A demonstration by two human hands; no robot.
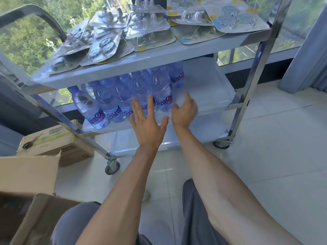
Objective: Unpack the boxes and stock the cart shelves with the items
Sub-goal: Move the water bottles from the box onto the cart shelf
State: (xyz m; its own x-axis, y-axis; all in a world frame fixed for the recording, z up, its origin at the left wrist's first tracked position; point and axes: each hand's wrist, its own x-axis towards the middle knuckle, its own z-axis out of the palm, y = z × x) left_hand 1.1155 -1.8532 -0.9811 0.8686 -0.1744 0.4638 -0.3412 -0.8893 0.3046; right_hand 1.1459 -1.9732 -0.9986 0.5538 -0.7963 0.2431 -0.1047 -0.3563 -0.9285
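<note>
Clear blue-tinted plastic water bottles [127, 96] are grouped upright on the left half of the middle shelf of the grey metal cart [203, 48]. The left hand [147, 125] is spread, fingers straight, before them; the right hand [184, 110] is held relaxed and empty just beside them. Blister-packed hooks [152, 27] are piled on the top shelf.
</note>
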